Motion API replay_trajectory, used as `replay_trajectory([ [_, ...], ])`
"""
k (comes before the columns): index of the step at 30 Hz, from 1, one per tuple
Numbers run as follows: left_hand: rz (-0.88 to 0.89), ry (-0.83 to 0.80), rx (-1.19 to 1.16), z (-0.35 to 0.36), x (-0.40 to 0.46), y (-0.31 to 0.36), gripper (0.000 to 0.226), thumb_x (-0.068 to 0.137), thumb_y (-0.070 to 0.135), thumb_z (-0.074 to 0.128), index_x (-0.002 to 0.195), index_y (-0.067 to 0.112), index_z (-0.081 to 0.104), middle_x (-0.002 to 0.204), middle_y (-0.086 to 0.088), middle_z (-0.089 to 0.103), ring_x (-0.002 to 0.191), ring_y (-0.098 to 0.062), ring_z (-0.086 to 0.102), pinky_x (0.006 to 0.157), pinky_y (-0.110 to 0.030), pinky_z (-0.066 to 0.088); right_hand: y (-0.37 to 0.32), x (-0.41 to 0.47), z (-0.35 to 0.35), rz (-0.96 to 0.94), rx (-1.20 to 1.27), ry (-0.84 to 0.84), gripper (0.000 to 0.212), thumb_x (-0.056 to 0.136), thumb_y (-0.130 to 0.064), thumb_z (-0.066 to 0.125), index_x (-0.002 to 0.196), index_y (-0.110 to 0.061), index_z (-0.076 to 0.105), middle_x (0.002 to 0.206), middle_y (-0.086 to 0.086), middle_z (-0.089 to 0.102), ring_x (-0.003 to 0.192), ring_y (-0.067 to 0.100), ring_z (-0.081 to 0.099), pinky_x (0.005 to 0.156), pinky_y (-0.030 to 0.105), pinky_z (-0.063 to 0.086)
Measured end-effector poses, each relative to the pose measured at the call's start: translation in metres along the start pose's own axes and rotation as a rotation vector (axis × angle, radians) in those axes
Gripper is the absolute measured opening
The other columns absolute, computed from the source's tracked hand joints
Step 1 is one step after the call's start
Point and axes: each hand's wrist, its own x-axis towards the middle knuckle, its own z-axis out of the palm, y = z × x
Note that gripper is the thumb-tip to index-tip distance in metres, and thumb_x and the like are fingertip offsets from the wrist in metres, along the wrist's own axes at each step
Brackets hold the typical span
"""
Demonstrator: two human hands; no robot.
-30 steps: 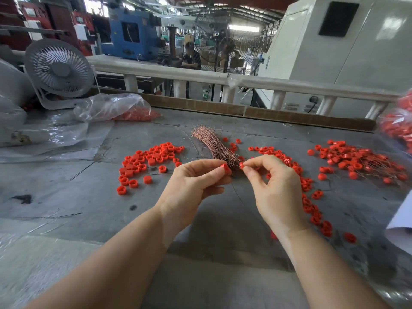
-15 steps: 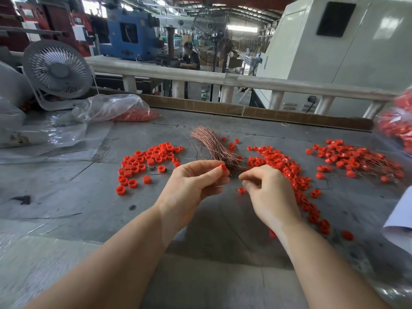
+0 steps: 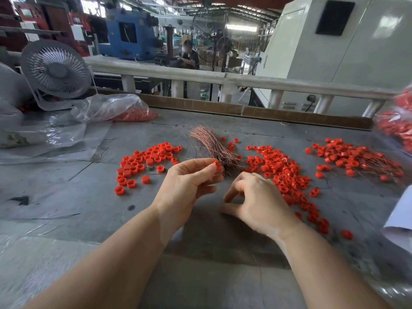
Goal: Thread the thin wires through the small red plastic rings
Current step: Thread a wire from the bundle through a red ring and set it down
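Ring (image 3: 217,164): red, pinched between thumb and forefinger of left hand (image 3: 189,184), raised just in front of the copper wire bundle (image 3: 214,148) on the table (image 3: 66,197). Right hand (image 3: 256,201): fingers curled downward; contents hidden, cannot tell. Loose rings (image 3: 283,172) beside it.

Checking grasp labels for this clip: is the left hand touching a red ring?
Touching. The head view shows the left hand pinching a red ring between thumb and forefinger, just in front of the copper wire bundle.
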Motion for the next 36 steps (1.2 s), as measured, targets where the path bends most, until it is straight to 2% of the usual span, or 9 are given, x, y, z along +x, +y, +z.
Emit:
replay_trajectory([
  [6,0.002,0.024,0.005,0.000,-0.001,0.001,0.009,0.083,0.003,0.060,0.084,0.009,0.067,0.070,-0.001,0.071,0.061,-0.008,0.066,0.047,-0.016,0.049,0.005,0.002,0.003,0.009,-0.055,0.017,0.006,0.086,-0.027,0.064,0.089,-0.023,0.067,0.098,-0.006,0.058,0.103,0.016,0.050,0.091,0.031,0.037],
  [15,0.036,0.085,0.152,-0.002,0.001,-0.004,0.010,0.085,0.005,0.062,0.087,0.012,0.068,0.068,0.001,0.071,0.062,-0.006,0.067,0.050,-0.016,0.049,0.011,0.001,0.011,-0.027,-0.143,0.032,0.008,0.094,-0.022,0.050,0.096,-0.018,0.057,0.105,-0.001,0.054,0.107,0.019,0.046,0.089,0.030,0.035],
  [20,0.083,0.067,0.382,-0.005,0.004,-0.012,0.016,0.086,0.001,0.061,0.083,0.016,0.067,0.070,0.000,0.067,0.059,-0.001,0.061,0.055,-0.013,0.048,0.013,0.002,0.013,-0.015,-0.125,0.043,0.009,0.093,-0.021,0.052,0.095,-0.017,0.059,0.102,-0.001,0.055,0.105,0.019,0.046,0.086,0.029,0.034],
  [24,0.205,-0.039,0.803,-0.007,0.005,-0.013,0.014,0.082,0.004,0.066,0.084,0.017,0.071,0.067,0.009,0.063,0.052,0.007,0.051,0.058,-0.007,0.041,0.013,0.003,0.014,-0.014,-0.116,0.049,0.006,0.092,-0.019,0.054,0.094,-0.019,0.060,0.101,-0.002,0.054,0.104,0.018,0.046,0.083,0.026,0.032],
  [27,0.262,-0.096,1.067,-0.007,0.004,-0.014,0.015,0.082,0.006,0.066,0.090,0.016,0.073,0.080,0.007,0.063,0.066,0.005,0.055,0.067,-0.006,0.041,0.014,0.003,0.014,-0.015,-0.118,0.051,0.010,0.092,-0.016,0.053,0.097,-0.020,0.060,0.102,-0.003,0.054,0.104,0.017,0.045,0.082,0.025,0.032],
  [30,0.288,-0.103,1.171,-0.005,0.004,-0.015,0.015,0.083,0.010,0.066,0.094,0.018,0.072,0.095,0.002,0.062,0.084,-0.011,0.059,0.080,-0.016,0.042,0.014,0.003,0.014,-0.018,-0.110,0.050,0.011,0.093,-0.018,0.052,0.100,-0.019,0.061,0.104,-0.002,0.054,0.105,0.018,0.046,0.084,0.026,0.033],
  [36,0.312,-0.103,1.243,-0.005,0.003,-0.016,0.014,0.084,0.015,0.065,0.096,0.020,0.071,0.092,0.005,0.059,0.081,-0.008,0.053,0.072,-0.012,0.035,0.014,0.003,0.014,-0.012,-0.098,0.060,0.010,0.092,-0.021,0.053,0.099,-0.018,0.060,0.103,-0.002,0.055,0.105,0.019,0.046,0.083,0.027,0.033],
])
